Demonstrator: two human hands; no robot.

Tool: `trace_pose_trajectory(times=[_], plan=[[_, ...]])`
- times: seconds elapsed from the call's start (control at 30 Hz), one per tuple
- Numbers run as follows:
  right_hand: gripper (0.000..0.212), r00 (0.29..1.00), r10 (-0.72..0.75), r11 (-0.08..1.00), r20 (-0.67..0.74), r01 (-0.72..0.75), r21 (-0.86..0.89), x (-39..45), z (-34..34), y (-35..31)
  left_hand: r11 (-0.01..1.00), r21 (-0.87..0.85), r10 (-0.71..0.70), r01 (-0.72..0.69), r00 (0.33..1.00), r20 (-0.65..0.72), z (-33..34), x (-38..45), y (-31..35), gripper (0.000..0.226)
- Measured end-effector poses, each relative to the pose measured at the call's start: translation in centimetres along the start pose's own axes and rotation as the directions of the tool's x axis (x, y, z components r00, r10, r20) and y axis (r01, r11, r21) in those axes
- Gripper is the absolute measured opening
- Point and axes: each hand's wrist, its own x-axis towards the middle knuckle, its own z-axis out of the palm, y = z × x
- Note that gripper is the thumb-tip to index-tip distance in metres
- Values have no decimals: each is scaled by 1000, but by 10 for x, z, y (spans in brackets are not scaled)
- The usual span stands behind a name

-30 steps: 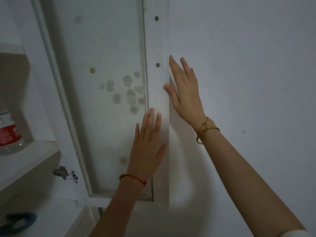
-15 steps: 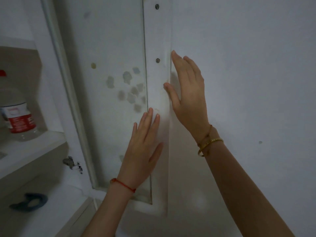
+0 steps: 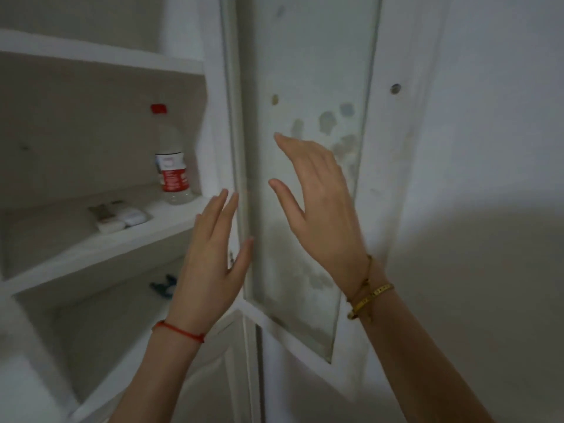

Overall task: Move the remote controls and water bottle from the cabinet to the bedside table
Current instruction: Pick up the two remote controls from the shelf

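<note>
A white door (image 3: 308, 184) with a smudged glass pane stands open against the wall (image 3: 494, 148). A blue object (image 3: 163, 286) lies on the lower shelf (image 3: 100, 346).

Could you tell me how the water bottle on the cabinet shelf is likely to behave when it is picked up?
The water bottle is tall and narrow, so a sideways nudge could probably tip it. It looks like clear thin plastic, likely to flex under squeezing. Its fill level cannot be told.

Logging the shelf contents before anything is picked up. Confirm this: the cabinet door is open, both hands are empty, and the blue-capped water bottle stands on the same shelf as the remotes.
One detail is wrong: the water bottle has a red cap, not blue, as the head view shows. The rest holds: the cabinet door is open, left hand and right hand hold nothing, and the bottle shares the shelf with the remotes.
</note>
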Motion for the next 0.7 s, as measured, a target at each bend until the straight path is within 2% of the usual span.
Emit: trace_pose_trajectory(times=[0.13,0.33,0.5,0.7], plan=[[46,995,40,984,91,-55,170,2,45,-17,981,154,-112,121,991,-71,-36,-11,-27,62],[46,957,46,927,285,-147,345,8,115,-40,884,316,-300,344,937,-179,-81,-20,-71,55],[47,896,48,910,442,-222,350,14,178,-51,793,371,-432,482,876,-214,-101,-8,-111,56],[47,802,70,891,594,-318,325,28,235,-56,735,378,-543,563,823,-168,-98,26,-146,56]])
